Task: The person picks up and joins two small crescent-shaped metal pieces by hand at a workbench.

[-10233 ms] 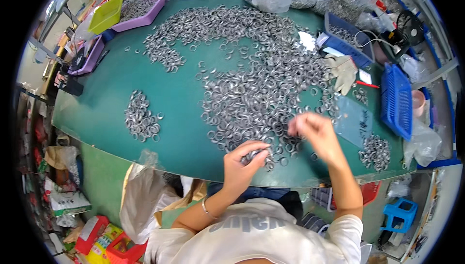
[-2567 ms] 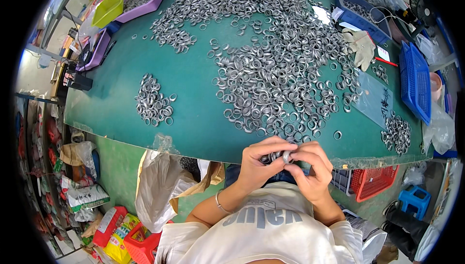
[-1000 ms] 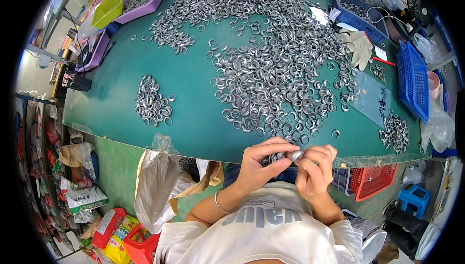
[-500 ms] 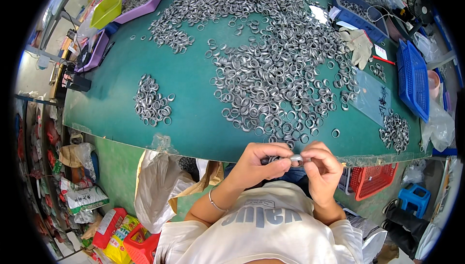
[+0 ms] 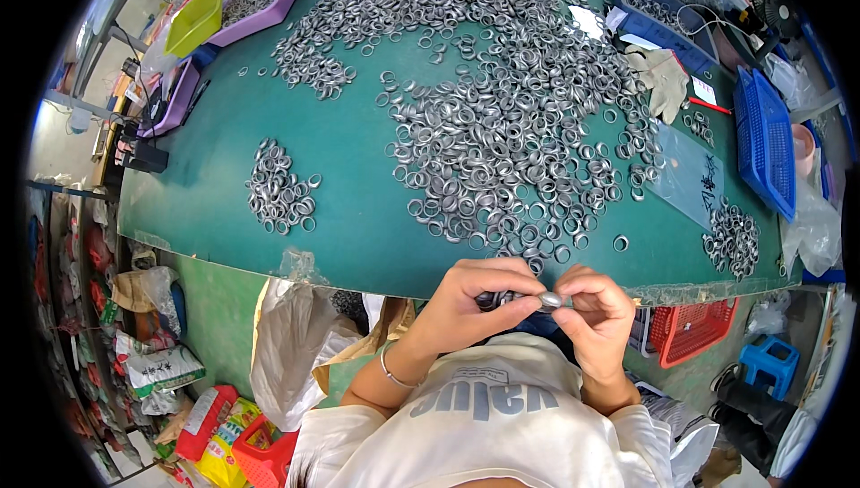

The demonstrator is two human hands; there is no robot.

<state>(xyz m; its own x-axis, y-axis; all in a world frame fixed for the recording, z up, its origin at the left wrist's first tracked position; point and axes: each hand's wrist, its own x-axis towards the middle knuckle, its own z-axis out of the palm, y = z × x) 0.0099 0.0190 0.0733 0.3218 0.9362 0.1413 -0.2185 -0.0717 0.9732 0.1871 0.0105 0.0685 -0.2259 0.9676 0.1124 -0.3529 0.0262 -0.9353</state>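
Just off the table's near edge, my left hand [image 5: 466, 307] is closed around several grey metal rings, part of them hidden by its fingers. One metal ring [image 5: 550, 300] sits at its fingertips, its broad smooth face showing. My right hand [image 5: 596, 310] pinches that same ring between thumb and forefinger from the other side. Beyond both hands spreads a large heap of metal rings [image 5: 528, 129] on the green table [image 5: 358, 259]. A single loose ring [image 5: 621, 242] lies to the right of the heap's near end.
Smaller ring piles lie at left [image 5: 279, 188] and right [image 5: 731, 241]. A clear plastic sheet [image 5: 688, 179], a glove [image 5: 658, 83] and a blue basket [image 5: 763, 143] are on the right side. Purple trays [image 5: 269, 8] stand far left. An open paper sack [image 5: 291, 354] is below the table edge.
The ring between my fingertips has been turned, and its broad face shows more. My hands stay in nearly the same place.
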